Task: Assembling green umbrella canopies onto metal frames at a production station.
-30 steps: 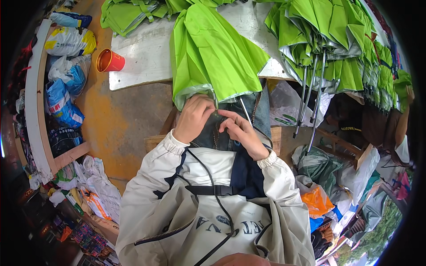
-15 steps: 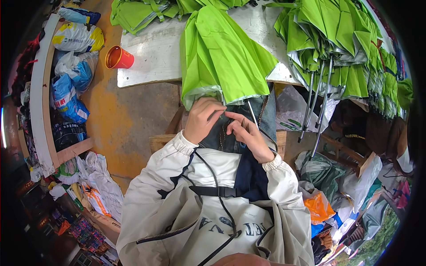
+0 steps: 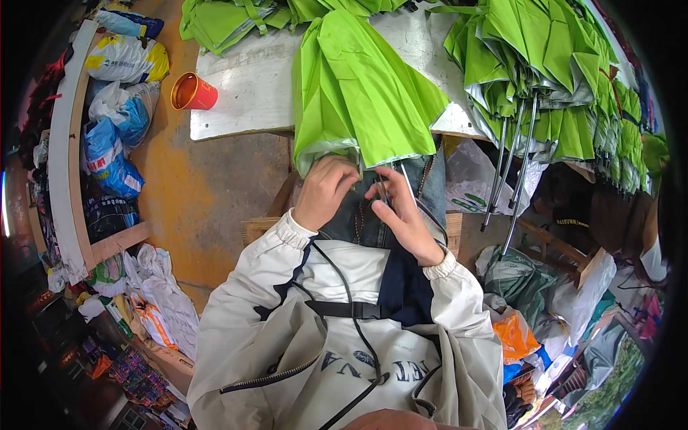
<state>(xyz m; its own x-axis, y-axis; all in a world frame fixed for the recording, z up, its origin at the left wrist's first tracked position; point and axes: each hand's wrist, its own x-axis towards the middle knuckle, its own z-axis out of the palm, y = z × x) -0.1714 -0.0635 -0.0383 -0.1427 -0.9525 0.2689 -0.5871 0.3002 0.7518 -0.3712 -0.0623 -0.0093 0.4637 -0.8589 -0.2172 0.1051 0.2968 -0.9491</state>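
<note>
A lime-green umbrella [image 3: 358, 86] with a silvery lining hangs half folded over the table's near edge, its hem toward me. My left hand [image 3: 324, 192] is at the hem's left part, thumb and fingertips pinched together; what they hold is too small to make out. My right hand [image 3: 403, 215] is just right of it, thumb and fingers apart, forefinger reaching up to the hem. A thin metal rib passes by its fingers, and the umbrella's metal shaft [image 3: 408, 179] comes down beside them. The inside of the canopy is hidden.
More green umbrellas [image 3: 530, 50] are heaped at the right of the white table [image 3: 244, 86], their metal shafts hanging over its edge. A red cup [image 3: 193, 92] stands at the table's left edge. Filled plastic bags [image 3: 111, 161] line the left; others [image 3: 516, 333] lie at the right.
My right hand has drawn a little away from the left one, and its forefinger has risen to the hem. The left hand and the umbrella have hardly moved.
</note>
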